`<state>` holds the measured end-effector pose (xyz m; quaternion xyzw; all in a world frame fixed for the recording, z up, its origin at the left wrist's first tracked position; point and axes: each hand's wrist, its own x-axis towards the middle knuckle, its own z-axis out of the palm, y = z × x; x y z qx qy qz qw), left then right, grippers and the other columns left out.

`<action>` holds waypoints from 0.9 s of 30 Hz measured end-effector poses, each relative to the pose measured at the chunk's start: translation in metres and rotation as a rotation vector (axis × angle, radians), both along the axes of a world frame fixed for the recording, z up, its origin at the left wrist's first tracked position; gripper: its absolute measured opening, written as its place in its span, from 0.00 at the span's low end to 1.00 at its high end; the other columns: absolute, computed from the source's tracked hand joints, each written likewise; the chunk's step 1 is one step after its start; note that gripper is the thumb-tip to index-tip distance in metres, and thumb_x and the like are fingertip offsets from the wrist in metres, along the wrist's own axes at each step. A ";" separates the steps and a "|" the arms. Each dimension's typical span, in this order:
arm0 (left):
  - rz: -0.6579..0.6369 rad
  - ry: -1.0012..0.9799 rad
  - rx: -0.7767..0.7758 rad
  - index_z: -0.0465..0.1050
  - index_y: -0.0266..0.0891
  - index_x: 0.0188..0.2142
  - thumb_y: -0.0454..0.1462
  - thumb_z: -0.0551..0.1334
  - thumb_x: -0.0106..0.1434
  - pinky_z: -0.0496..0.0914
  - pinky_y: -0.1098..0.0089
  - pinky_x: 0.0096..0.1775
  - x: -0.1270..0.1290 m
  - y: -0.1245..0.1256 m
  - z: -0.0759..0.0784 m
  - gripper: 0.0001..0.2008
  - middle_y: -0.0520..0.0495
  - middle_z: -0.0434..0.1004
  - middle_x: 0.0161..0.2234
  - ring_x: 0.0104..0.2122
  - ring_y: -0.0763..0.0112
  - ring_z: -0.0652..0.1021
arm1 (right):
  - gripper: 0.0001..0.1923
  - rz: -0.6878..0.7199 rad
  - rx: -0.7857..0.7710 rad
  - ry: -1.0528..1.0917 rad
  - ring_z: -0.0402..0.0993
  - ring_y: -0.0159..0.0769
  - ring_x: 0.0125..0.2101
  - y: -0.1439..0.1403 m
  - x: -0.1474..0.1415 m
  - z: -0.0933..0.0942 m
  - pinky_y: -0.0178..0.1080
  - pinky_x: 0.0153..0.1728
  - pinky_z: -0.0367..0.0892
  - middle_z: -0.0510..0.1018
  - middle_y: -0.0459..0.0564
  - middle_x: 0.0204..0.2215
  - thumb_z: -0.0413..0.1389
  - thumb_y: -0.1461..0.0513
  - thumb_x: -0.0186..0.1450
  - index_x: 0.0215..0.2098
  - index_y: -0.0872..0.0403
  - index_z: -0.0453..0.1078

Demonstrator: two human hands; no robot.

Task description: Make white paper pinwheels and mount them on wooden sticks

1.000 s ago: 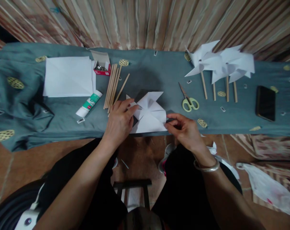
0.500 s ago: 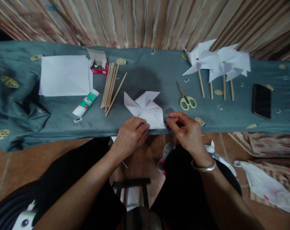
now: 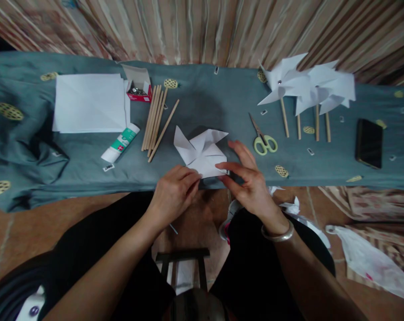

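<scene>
Head view
Folded paper: a white pinwheel head (image 3: 202,151) is laid flat on the grey-green cloth (image 3: 205,102), at the near edge of the table, between the two hands.
Left hand: the left hand (image 3: 173,194) is curled, its fingertips pinched on the near left corner of the pinwheel head.
Right hand: the right hand (image 3: 250,180) is spread, fingers extended; the near right edge of the paper is touched by thumb and forefinger, nothing is clasped.
Left of the paper: wooden sticks (image 3: 155,118) are bundled, with a glue tube (image 3: 120,143), a stack of white sheets (image 3: 88,102) and a small red box of pins (image 3: 139,91) beside them.
Right of the paper: yellow-handled scissors (image 3: 262,138) are seen near, finished pinwheels on sticks (image 3: 308,89) farther off, a black phone (image 3: 369,142) well apart.
</scene>
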<state>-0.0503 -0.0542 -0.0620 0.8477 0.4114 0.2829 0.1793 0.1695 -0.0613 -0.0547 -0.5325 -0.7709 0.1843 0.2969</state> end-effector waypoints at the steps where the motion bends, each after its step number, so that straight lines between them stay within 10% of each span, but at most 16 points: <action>1: 0.004 0.000 -0.014 0.74 0.35 0.41 0.31 0.58 0.65 0.74 0.66 0.40 0.000 0.000 0.000 0.08 0.44 0.79 0.37 0.37 0.66 0.77 | 0.10 0.007 -0.022 0.018 0.49 0.46 0.67 0.002 -0.002 -0.001 0.58 0.64 0.53 0.60 0.47 0.65 0.56 0.63 0.64 0.43 0.48 0.75; 13: 0.042 0.053 0.033 0.63 0.36 0.57 0.32 0.53 0.68 0.73 0.67 0.37 0.001 -0.003 -0.005 0.18 0.46 0.76 0.35 0.34 0.68 0.76 | 0.06 -0.063 -0.005 0.095 0.52 0.47 0.66 0.025 -0.024 -0.015 0.57 0.63 0.55 0.65 0.49 0.62 0.57 0.58 0.64 0.34 0.50 0.75; 27: 0.024 -0.030 -0.036 0.72 0.32 0.48 0.31 0.55 0.67 0.74 0.64 0.40 0.002 -0.001 -0.008 0.12 0.41 0.76 0.40 0.39 0.64 0.75 | 0.08 -0.121 0.054 -0.091 0.52 0.51 0.66 0.018 -0.030 -0.015 0.57 0.61 0.57 0.62 0.52 0.64 0.55 0.57 0.66 0.37 0.51 0.73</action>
